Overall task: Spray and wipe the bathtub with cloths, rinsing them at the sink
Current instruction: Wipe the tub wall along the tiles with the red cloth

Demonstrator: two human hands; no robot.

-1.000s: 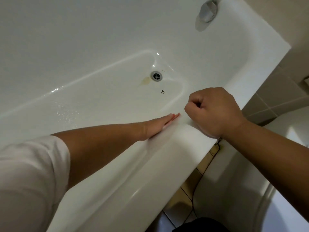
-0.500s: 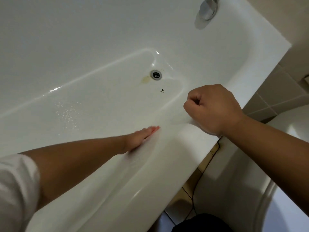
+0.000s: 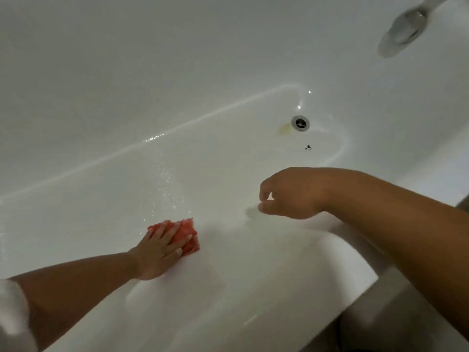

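The white bathtub (image 3: 279, 288) fills the view, its near rim running along the bottom right. My left hand (image 3: 160, 250) presses flat on a folded red cloth (image 3: 189, 237) against the near inner wall, low in the tub. My right hand (image 3: 291, 194) hovers over the inner wall by the rim, fingers curled loosely; whether it holds anything I cannot tell. Water droplets glisten on the tub floor (image 3: 167, 184).
The metal drain (image 3: 300, 123) sits on the tub floor at the right, with a yellowish stain (image 3: 284, 128) beside it and a small dark speck (image 3: 307, 147) below. A chrome overflow fitting (image 3: 406, 26) is at the top right. Grey floor (image 3: 406, 313) shows outside the rim.
My left hand slid left and down the inner wall, and the red cloth now shows under it. My right fist left the rim and moved into the tub, loosening. The camera leaned closer.
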